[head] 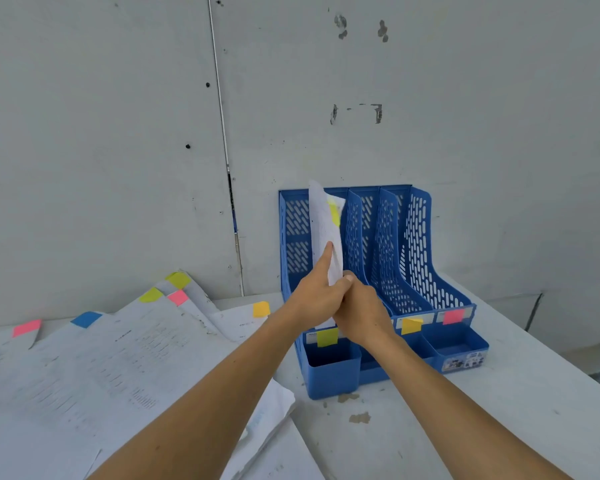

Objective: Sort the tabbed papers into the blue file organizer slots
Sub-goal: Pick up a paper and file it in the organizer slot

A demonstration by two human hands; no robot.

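Tabbed papers (118,358): large loose pile, near edge of counter (499,410), unsorted. Left hand (317,296), right hand (361,310): both pinching one lime-tabbed sheet (326,230), upright, partway into the leftmost slot of the blue file organizer (420,237). Other slots appear empty. Judged: sorting barely begun.

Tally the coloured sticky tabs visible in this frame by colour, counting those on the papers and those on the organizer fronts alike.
Pink tabs: 3
Blue tab: 1
Lime tabs: 4
Orange-yellow tabs: 2
Total: 10
The left hand and right hand hold the paper, covering part of the blue organizer's front.
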